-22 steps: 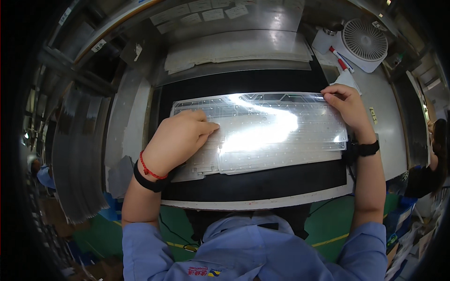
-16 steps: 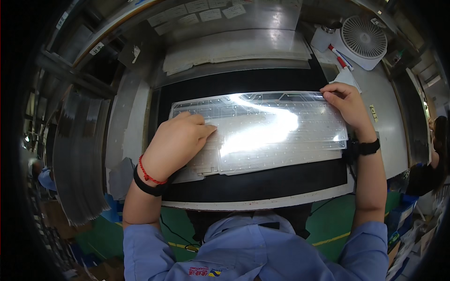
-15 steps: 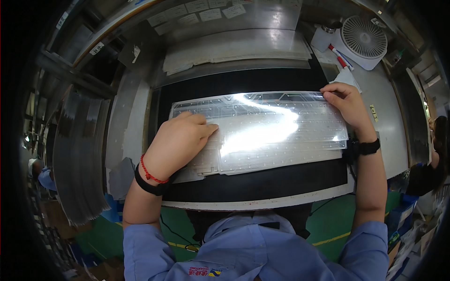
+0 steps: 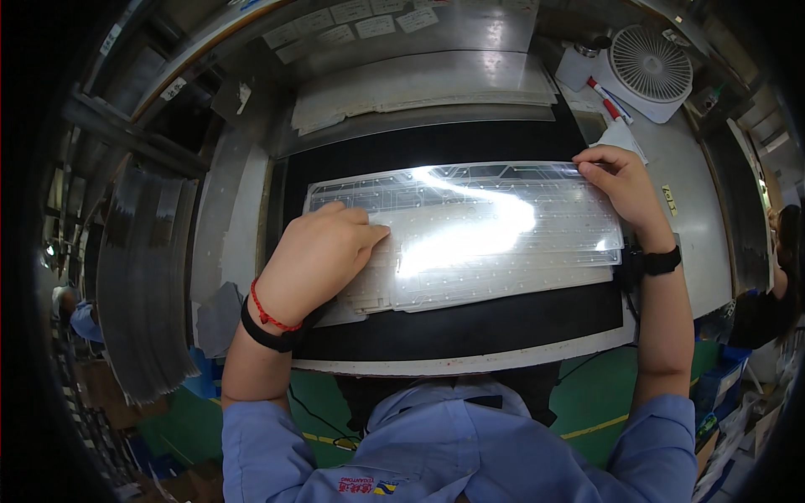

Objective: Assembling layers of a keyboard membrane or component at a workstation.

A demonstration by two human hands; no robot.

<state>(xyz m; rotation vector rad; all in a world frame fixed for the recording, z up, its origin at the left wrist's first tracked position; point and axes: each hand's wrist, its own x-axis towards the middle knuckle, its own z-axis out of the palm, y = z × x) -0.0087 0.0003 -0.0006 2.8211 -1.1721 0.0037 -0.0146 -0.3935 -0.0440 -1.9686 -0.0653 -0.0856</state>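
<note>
A clear film sheet (image 4: 579, 210) printed with fine lines and dots lies on top of a stack of similar sheets (image 4: 503, 286), with strong glare across its middle. The stack sits on a black mat (image 4: 470, 329). My right hand (image 4: 619, 180) pinches the top sheet at its far right corner between thumb and fingers. My left hand (image 4: 323, 251) rests over the sheet's left part, its fingers bent and drawn together. Whatever lies under those fingertips is hidden. I wear a black band on each wrist and a red cord on the left one.
More flat sheets (image 4: 428, 88) are piled behind the mat. At the back right stand a white fan (image 4: 651, 65), a white bottle (image 4: 579, 67) and red markers (image 4: 610, 107). A tall stack of thin sheets (image 4: 144, 277) is at my left. Other people show at both edges.
</note>
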